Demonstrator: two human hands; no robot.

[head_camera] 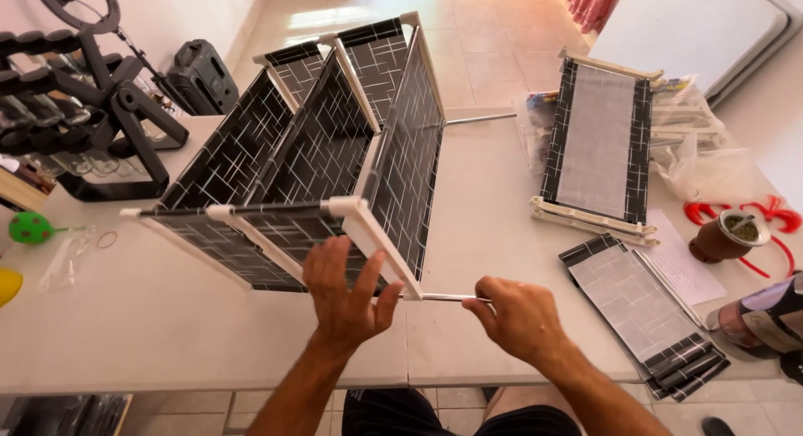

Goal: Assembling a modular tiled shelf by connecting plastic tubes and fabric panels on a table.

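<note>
The right hand sits nearest, its thumb and fingers pinched together on the end of a thin silver metal rod. The rod lies level, its long axis running across the view, pointing from those fingertips leftward into the corner of the frame just beyond the left hand's thumb.

The left hand is just beside it, palm flat and fingers spread apart, pressed against the near white plastic post of a black fabric shelf unit with a pale brick pattern and white frame. The thumb hooks toward the post's lower end, where the rod meets it.

Past the fingertips the shelf unit lies tipped on its side on the pale plastic folding table — its long axis runs away from the hands, up and slightly right, with open compartments facing upward. A second silver rod juts rightward from its far corner.

Right of the right hand, flat black-and-grey fabric panels lie stacked; farther off rests a narrower assembled panel with white bars, plastic bags beside it. Near the right edge stands a brown gourd cup. Far left of the left hand — a black dumbbell rack.
</note>
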